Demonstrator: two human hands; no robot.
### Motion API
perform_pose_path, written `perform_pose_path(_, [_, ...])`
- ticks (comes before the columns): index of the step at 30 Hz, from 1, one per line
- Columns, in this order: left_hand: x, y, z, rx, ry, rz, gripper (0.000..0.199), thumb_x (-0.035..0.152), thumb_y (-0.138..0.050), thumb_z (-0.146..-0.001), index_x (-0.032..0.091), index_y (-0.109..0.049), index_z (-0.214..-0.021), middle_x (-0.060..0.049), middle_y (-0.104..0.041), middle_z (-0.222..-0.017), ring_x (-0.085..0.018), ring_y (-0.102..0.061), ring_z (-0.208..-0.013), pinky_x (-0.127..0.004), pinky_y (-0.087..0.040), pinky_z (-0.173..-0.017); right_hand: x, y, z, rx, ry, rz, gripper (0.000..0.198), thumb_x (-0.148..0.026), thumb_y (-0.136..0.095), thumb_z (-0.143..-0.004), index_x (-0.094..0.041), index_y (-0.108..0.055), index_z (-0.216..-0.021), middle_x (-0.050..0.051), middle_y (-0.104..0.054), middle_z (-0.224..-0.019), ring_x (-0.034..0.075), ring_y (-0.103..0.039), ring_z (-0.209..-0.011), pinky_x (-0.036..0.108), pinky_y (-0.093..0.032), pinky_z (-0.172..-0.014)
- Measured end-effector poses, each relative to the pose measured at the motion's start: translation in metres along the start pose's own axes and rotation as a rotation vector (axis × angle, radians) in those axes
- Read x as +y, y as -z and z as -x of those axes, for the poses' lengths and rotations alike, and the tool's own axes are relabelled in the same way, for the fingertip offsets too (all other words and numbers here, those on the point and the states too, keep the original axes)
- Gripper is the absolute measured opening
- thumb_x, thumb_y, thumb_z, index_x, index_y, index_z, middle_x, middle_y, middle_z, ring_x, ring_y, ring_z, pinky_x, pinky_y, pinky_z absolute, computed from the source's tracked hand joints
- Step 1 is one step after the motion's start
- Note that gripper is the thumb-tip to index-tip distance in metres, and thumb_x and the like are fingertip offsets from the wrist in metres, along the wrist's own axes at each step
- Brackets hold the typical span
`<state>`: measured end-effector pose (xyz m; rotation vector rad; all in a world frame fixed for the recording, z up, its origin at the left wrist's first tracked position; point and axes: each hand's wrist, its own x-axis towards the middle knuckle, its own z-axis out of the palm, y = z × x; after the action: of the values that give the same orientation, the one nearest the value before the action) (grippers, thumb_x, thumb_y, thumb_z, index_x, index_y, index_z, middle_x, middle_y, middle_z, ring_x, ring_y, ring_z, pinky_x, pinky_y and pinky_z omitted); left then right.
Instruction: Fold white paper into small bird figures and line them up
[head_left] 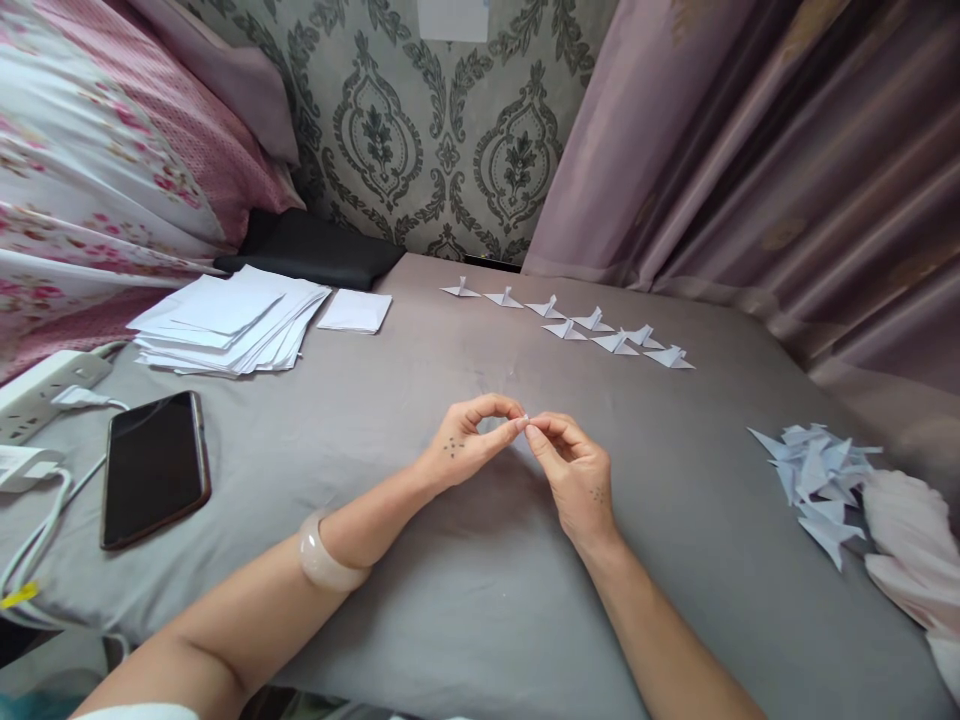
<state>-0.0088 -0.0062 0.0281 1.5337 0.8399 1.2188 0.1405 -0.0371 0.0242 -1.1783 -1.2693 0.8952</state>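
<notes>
Over the middle of the table, my left hand (471, 440) and my right hand (576, 470) meet at their fingertips. Each one is closed in a pinch of thumb and fingers. A tiny pale bit shows where the tips touch, too small to make out. Beyond the hands, several folded white paper cranes (616, 342) stand in two slanting rows. A heap of more folded paper cranes (821, 465) lies at the right. Back left are a loose stack of white paper sheets (225, 320) and a neater pile of small paper squares (355, 311).
A phone (156, 468) lies at the left, beside a white power strip (45, 395) with plugs and cables. Behind the paper rests a black folded item (315, 250). Pale cloth (911, 540) bunches at the right edge; purple curtains (675, 140) hang behind the grey-covered table (465, 620).
</notes>
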Motion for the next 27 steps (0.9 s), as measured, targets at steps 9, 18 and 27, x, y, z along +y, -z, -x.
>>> perform_pose_path(9, [-0.0051, 0.0006, 0.0006, -0.009, 0.031, 0.005, 0.02, 0.035, -0.062, -0.086, 0.015, -0.065, -0.087, -0.006, -0.067, -0.09, -0.017, -0.061, -0.089, -0.03, -0.047, -0.087, -0.004, 0.0011, -0.0016, -0.028, -0.002, -0.016, 0.008, -0.029, -0.067, -0.081, -0.023, -0.069, -0.086, 0.002, -0.064, -0.091, 0.016, -0.061, -0.089, 0.031, -0.049, -0.083])
perform_pose_path(18, [-0.0011, 0.0009, 0.0005, -0.034, -0.062, -0.07, 0.017, 0.031, -0.06, -0.088, 0.015, -0.063, -0.087, -0.006, -0.064, -0.088, -0.016, -0.059, -0.086, -0.029, -0.046, -0.085, -0.003, -0.0004, 0.001, -0.036, 0.01, 0.076, 0.011, -0.032, -0.061, -0.085, -0.021, -0.065, -0.089, 0.003, -0.061, -0.094, 0.015, -0.059, -0.086, 0.027, -0.049, -0.077])
perform_pose_path(27, [-0.0093, -0.0015, 0.0008, -0.011, 0.013, 0.028, 0.018, 0.033, -0.063, -0.085, 0.016, -0.06, -0.083, -0.005, -0.063, -0.084, -0.015, -0.058, -0.082, -0.029, -0.045, -0.082, -0.0044, -0.0062, 0.0041, -0.011, 0.056, 0.108, 0.011, -0.031, -0.059, -0.086, -0.022, -0.064, -0.088, 0.003, -0.062, -0.088, 0.014, -0.06, -0.082, 0.027, -0.052, -0.072])
